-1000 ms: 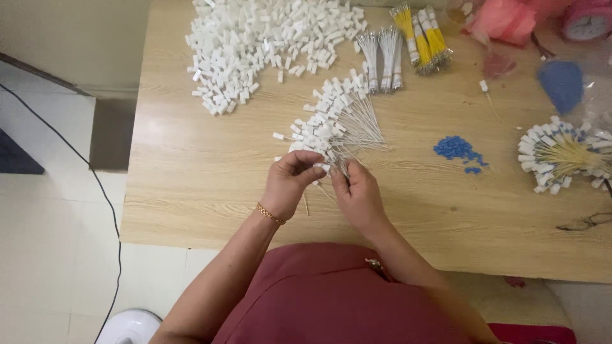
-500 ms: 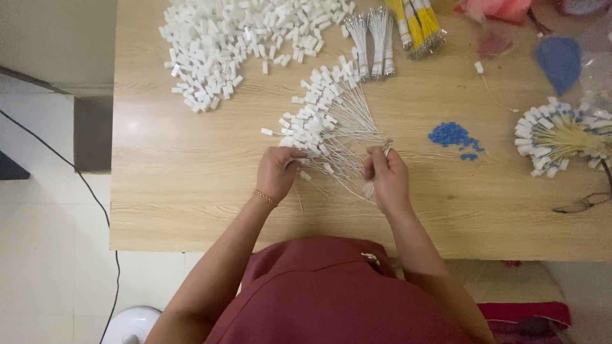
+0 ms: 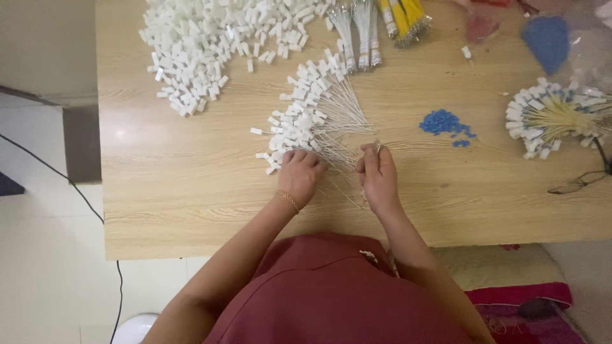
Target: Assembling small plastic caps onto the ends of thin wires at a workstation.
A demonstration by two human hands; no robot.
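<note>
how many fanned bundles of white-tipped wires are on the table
2: one fan of silver wires mid-table, touched by the left hand; one yellow-stemmed fan at the right edge, partly cut off.

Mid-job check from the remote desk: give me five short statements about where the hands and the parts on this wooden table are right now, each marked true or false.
1. The left hand rests on the fanned bunch of thin white wires with white block ends. True.
2. The right hand lies on the small heap of blue beads. False: the beads lie apart from it, further right on the light wooden table.
3. A gold bracelet sits on the left wrist. True.
4. The big pile of loose white blocks lies at the table's near edge. False: it lies at the far side.
5. The bundle of yellow wires is in the right hand. False: it lies at the far edge.
</note>
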